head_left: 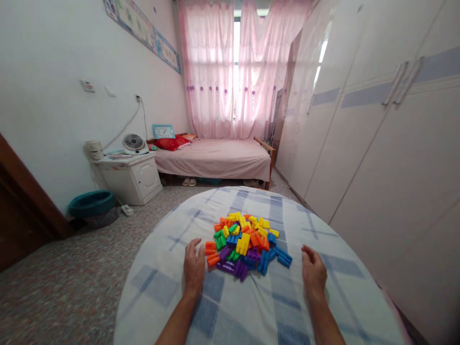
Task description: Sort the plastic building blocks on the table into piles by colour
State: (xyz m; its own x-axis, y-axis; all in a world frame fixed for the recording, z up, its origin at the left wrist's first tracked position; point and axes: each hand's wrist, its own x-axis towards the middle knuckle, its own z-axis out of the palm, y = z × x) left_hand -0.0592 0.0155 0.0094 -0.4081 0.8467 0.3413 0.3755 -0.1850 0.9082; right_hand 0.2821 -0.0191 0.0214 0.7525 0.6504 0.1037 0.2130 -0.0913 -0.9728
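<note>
Fingers loose and closed on nothing, the left hand [194, 269] lies palm down on the checked tablecloth [251, 309], its fingertips just beside two orange blocks [211, 254] at the left edge of the pile. The right hand [314, 274] is likewise empty, with the fingers slightly curled and the thumb turned inward. It sits on the cloth to the right of the pile, near a pair of blue blocks [283, 259] but not touching them.

Between the two hands is the pile of plastic building blocks [244, 242], a loose heap of short, ridged pieces in yellow, orange, green, blue and purple. A yellow block [243, 243] sits near the middle, and purple blocks [230, 266] spill towards the near edge. The heap lies at the centre of a round table covered by the blue-and-white cloth.

Beyond the table, a bed [215, 158] with a pink sheet stands under pink curtains [215, 72], through which daylight comes. A red pillow [171, 143] and a teal-framed clock [163, 131] lie at its head, and slippers [189, 182] sit under its edge. To the left, a white nightstand [134, 181] carries a small fan [134, 143], and a teal basin [91, 202] rests on the speckled floor [72, 273] beside it. A white wardrobe [377, 143] fills the right wall.
</note>
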